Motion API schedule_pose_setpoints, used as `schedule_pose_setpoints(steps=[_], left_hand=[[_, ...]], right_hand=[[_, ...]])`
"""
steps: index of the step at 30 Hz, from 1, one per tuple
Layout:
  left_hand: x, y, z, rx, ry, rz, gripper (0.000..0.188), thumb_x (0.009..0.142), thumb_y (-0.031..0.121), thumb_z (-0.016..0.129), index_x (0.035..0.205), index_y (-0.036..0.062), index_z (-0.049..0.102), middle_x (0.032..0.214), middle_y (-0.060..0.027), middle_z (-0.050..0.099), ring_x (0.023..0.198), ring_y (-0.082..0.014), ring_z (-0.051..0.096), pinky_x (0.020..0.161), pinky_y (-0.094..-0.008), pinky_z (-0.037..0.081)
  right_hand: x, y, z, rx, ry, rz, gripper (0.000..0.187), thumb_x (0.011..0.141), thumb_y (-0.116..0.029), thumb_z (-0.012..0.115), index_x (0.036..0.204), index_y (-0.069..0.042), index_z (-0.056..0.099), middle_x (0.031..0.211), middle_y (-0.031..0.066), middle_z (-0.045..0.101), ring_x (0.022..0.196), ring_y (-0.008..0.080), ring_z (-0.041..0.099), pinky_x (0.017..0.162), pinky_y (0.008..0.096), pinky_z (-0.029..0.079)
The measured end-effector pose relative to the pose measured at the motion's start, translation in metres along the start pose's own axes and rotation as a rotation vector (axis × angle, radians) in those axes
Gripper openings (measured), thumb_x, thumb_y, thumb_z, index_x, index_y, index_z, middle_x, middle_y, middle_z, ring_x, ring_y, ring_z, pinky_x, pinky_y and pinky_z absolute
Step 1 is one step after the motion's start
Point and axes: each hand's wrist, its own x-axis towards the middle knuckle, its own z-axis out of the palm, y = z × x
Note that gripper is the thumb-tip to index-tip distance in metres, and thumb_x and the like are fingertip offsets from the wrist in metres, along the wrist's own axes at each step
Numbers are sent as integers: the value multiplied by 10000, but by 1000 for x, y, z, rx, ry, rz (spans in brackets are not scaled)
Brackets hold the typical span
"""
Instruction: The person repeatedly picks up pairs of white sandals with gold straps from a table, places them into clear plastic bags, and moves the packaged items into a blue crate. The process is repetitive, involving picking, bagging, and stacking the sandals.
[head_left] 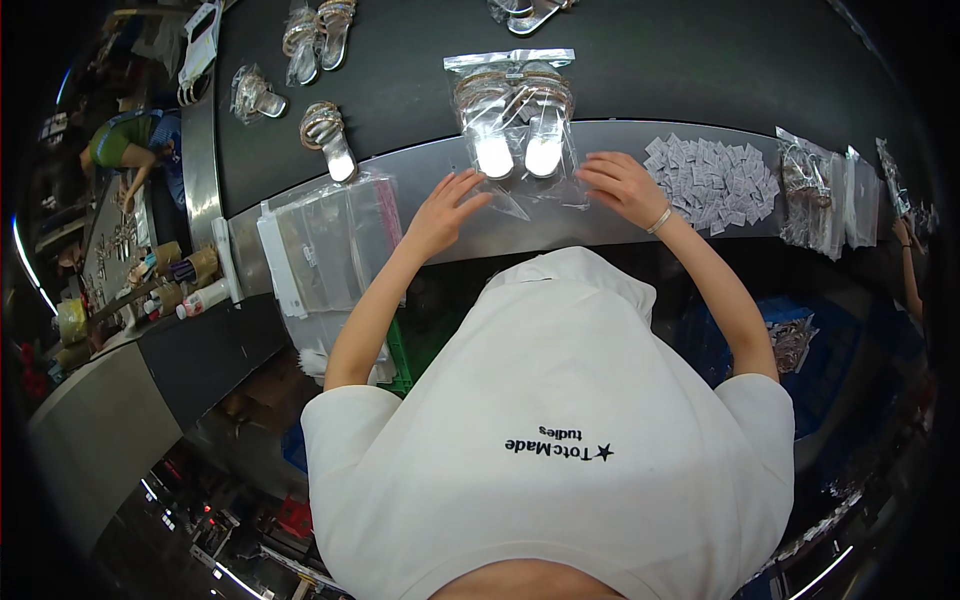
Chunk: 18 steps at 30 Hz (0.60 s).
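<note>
A clear plastic bag (508, 58) with a pair of silver sandals (545, 130) inside lies in front of me, its soles' shiny ends toward me. The sandals have sparkling straps at the far end. My left hand (440, 215) is at the bag's near left corner, fingers stretched and apart. On the other side, my right hand (622, 188) reaches the near right edge with its fingers spread. Both hands are close to the loose film; whether the fingertips touch it is hard to tell. A hair tie or bracelet circles my right wrist.
Small white packets (712, 180) form a heap at right, beside bagged goods (808, 190). Flat clear bags (320, 250) are stacked at left. Loose sandals (328, 140) rest on the dark belt (400, 100). Another person (125, 145) works far left; a blue crate (830, 345) stands lower right.
</note>
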Motion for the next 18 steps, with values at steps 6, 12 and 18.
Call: schedule_pose_setpoints(steps=[6,12,18], left_hand=[[28,-7,3,259,-49,149,272,745,85,588,1016,91,608,1293,-42,450,1241,-229,389,1034,-401,330],[29,-21,-14,-78,28,39,120,813,136,587,870,47,645,1043,-40,620,1103,-249,520,969,-389,394],[3,28,-2,-986,321,-689,157,886,119,539,990,2,555,711,-78,616,674,-140,608,655,-284,490]], right_hand=[[7,-2,20,-258,-158,-185,432,735,-119,621,1154,-195,547,1242,16,496,1201,241,407,996,388,336],[9,8,28,176,-116,-27,109,773,-175,630,848,-103,661,1009,13,608,1044,205,522,949,357,387],[-12,-18,26,1135,322,921,110,833,-78,596,793,20,624,665,55,615,580,134,593,566,248,492]])
